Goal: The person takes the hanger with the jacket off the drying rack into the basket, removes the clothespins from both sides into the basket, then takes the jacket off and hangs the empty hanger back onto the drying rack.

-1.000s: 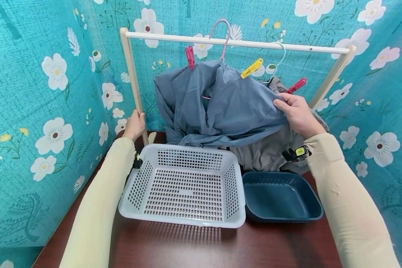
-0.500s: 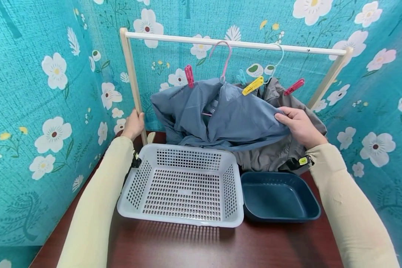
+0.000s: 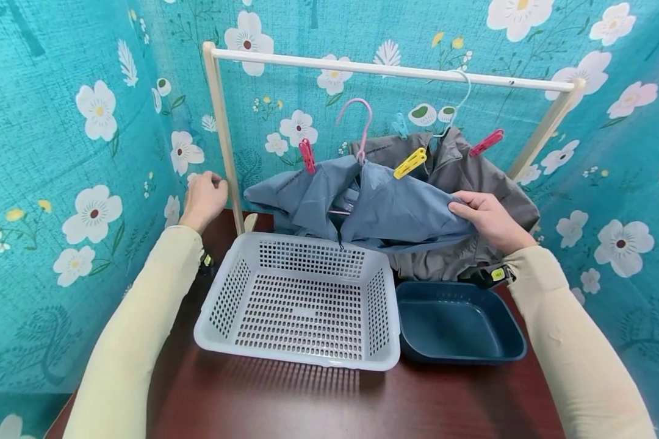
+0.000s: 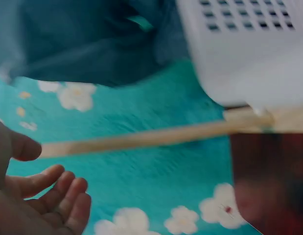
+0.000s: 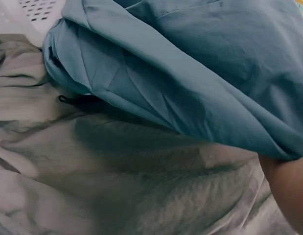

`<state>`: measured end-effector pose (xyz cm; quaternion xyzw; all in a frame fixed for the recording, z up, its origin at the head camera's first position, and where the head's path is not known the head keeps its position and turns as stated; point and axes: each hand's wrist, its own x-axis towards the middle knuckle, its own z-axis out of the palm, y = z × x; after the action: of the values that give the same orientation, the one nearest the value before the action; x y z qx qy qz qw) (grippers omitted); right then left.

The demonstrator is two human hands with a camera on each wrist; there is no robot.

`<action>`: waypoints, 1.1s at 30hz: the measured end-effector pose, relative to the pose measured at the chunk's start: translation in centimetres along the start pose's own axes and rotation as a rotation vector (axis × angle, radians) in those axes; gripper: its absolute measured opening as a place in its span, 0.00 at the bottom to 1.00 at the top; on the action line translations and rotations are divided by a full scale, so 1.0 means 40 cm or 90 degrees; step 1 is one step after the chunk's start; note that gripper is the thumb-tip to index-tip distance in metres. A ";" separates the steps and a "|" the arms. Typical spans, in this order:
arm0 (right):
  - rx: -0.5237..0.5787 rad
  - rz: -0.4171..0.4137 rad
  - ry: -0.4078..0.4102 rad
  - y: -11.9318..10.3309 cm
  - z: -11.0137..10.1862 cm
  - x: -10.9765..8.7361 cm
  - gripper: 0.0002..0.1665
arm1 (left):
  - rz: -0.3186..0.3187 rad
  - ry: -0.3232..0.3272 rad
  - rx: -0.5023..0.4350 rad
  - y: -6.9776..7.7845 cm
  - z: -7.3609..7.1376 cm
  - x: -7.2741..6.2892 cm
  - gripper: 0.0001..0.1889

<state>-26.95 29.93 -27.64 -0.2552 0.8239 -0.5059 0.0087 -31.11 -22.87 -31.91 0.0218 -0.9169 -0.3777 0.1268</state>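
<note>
A blue jacket sags on a pink hanger whose hook is off and below the rack's white rod. Clipped at its shoulders are a pink clothespin and a yellow clothespin. My right hand pinches the jacket at its right side; in the right wrist view the blue cloth hides most of that hand. My left hand is beside the wooden left post, holding nothing. Its fingers are loosely curved in the left wrist view.
Behind, a grey jacket hangs from the rod on a mint hanger, with a red clothespin and a light blue clothespin. In front stand a white perforated basket and a dark blue basin. Floral curtains surround the table.
The pink hanger's hook has dropped from the rod to well below it, and the blue jacket has sunk with it. My left hand has let go of the post and shifted left.
</note>
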 end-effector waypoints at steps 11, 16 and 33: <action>-0.012 0.026 -0.014 0.020 0.003 -0.014 0.13 | 0.166 -0.188 -0.169 0.154 0.039 -0.047 0.22; 0.047 0.014 -0.032 0.029 0.003 -0.018 0.11 | 0.199 -0.280 -0.157 0.172 0.076 -0.064 0.23; -0.031 0.064 -0.027 0.063 -0.008 -0.033 0.13 | 0.179 -0.344 -0.182 0.176 0.122 -0.092 0.17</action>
<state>-26.93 31.65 -29.93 -0.2246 0.8473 -0.4792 0.0455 -28.37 -14.01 -31.11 -0.2240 -0.8490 -0.4737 -0.0684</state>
